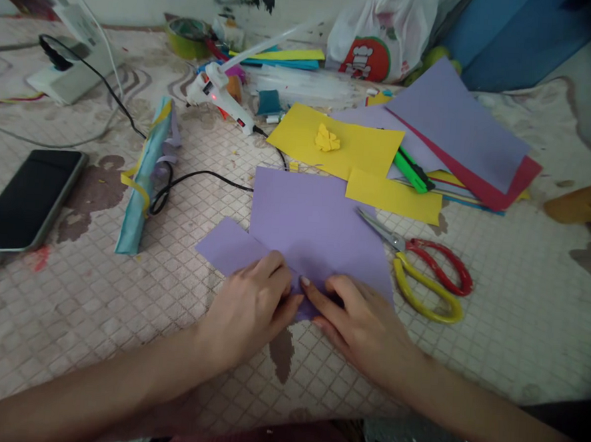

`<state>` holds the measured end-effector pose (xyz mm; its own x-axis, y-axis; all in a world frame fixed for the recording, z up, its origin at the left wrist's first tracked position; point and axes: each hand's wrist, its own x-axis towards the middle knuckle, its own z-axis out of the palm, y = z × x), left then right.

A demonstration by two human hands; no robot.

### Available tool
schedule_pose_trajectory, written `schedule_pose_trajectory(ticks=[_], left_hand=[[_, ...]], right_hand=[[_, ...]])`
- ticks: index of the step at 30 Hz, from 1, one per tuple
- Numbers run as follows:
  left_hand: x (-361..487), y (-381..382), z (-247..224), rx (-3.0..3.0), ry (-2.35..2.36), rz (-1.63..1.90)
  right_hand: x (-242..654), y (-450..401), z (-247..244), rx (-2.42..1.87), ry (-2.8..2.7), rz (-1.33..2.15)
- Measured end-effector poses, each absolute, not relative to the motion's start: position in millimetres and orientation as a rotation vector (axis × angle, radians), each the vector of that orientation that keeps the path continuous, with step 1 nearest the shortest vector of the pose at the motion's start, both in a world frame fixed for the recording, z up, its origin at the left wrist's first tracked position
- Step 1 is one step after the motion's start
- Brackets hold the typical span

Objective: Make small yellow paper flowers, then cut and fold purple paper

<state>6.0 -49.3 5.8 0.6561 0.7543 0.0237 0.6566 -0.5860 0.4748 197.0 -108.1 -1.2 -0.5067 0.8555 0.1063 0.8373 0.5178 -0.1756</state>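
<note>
My left hand [253,305] is closed, its fingers curled and pressed together on a purple paper strip [231,245] that sticks out to the left. My right hand [364,322] pinches at the same purple paper, fingertips close to those of my left hand. The pinched part is mostly hidden under my fingers. Beneath both hands lies a larger purple sheet [311,212] flat on the table. Just right of my right hand, scissors [399,244] with red and yellow handles rest partly on the sheet's edge.
A glue gun [227,103] with a lit red light stands behind, its black cable running across the tablecloth. Yellow paper [301,134], a green cutter [411,169] and stacked coloured sheets [461,124] lie back right. On the left are a blue paper roll [139,205] and a phone [24,198].
</note>
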Motion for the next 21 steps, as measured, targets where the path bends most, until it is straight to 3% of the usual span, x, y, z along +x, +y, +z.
schedule_pose_trajectory(ticks=[8,13,21], left_hand=[[-11.4,-55.5,11.3,2.494,0.755,0.552],[-17.3,-72.9,8.5,2.908,0.627,0.519],[-15.6,-84.6,0.4,3.109,0.576,0.459]], right_hand=[[199.5,-108.2,1.0,-1.468,-2.543,0.274],[200.4,-107.8,-0.5,-1.457,-2.526,0.314],[201.0,-107.9,-3.1,-1.456,-2.515,0.307]])
